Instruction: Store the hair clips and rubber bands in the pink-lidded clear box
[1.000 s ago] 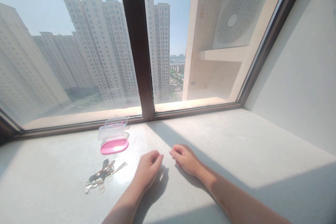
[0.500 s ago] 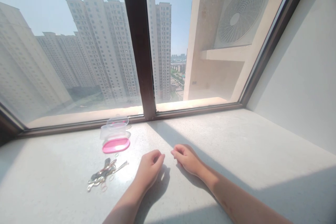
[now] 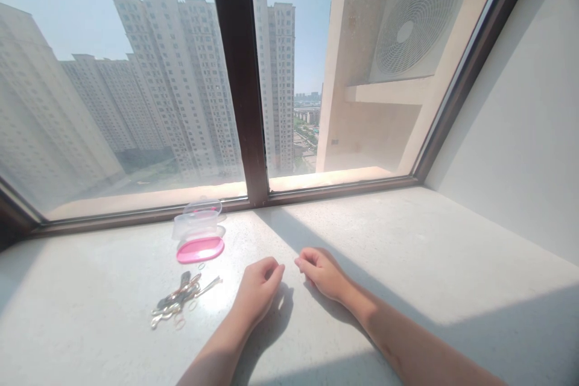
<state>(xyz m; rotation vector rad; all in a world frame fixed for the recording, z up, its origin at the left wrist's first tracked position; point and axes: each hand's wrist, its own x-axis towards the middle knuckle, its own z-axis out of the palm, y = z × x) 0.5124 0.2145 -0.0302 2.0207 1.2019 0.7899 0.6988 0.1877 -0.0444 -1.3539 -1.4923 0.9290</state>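
Both hands rest loosely curled, grips empty, on the sill: left hand (image 3: 259, 289), right hand (image 3: 322, 272); metal clips (image 3: 181, 301) lie at 9 o'clock, apart; risk: a sideways forearm sweep scatters them toward the pink case (image 3: 199, 236).

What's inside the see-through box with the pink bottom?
The clear plastic box with a pink base on the pale stone windowsill looks empty; glare hides any small pieces. The small metal tools lie outside it.
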